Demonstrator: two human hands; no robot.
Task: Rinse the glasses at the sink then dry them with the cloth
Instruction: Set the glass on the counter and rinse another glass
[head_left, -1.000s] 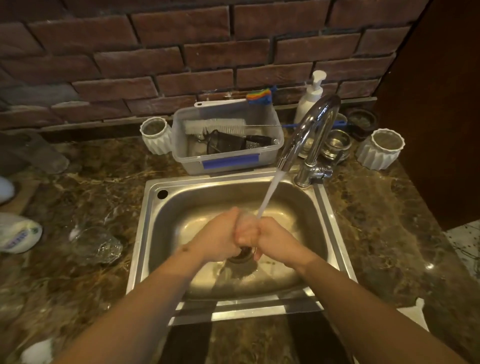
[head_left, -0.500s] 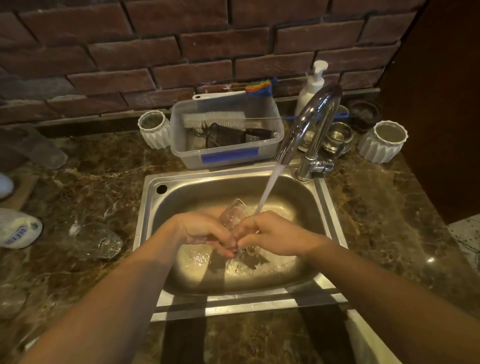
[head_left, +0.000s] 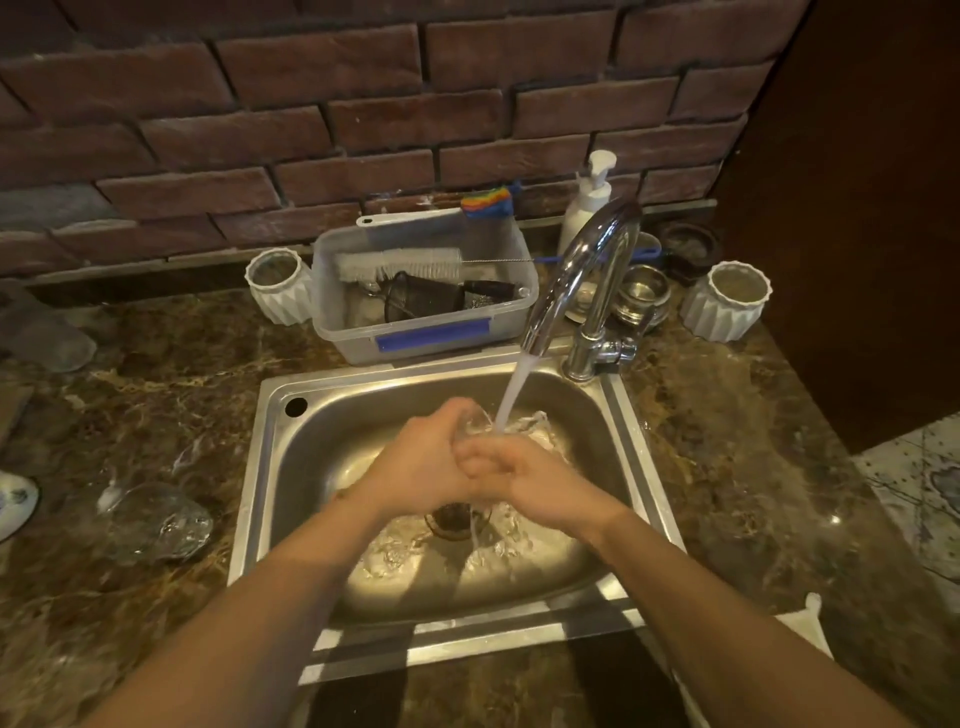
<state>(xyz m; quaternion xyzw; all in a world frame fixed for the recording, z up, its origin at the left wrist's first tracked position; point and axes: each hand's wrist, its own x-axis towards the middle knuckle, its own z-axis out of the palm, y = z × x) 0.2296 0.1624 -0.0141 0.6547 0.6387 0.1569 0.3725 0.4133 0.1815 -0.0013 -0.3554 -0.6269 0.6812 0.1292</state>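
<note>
Two hands on one glass (head_left: 474, 422) rn, both over the middle of the sink (head_left: 270, 467) w/ the tap (head_left: 582, 270) running. Your left hand (head_left: 426, 462) is wrapped around the glass from the left side, fingers curled shut on it. Your right hand (head_left: 524, 478) is pressed in against it from the right, fingers curled too, but tbh I can't tell if it's actually gripping the glass or just rubbing it, since the knuckles hide the contact.

Only the far rim of the glass pokes out above your left fingers, so it looks like its long axis tips up and away from you, mouth toward the stream (head_left: 511, 400). Water lands just right of that rim and splashes off behind your right hand. Seems like you're mid-rinse on this one.

Second glass (head_left: 156, 522) is lying on its side on the counter (head_left: 727, 441), well left of the sink, so your left hand is the nearer one for that grab imo. A white corner that's prob the cloth (head_left: 802, 623) sits at the front right edge of the counter, nearer your right arm. So I'd guess glass stays in the left and cloth comes in from the right. Wet glass = slippery, keep the grip firm.
</note>
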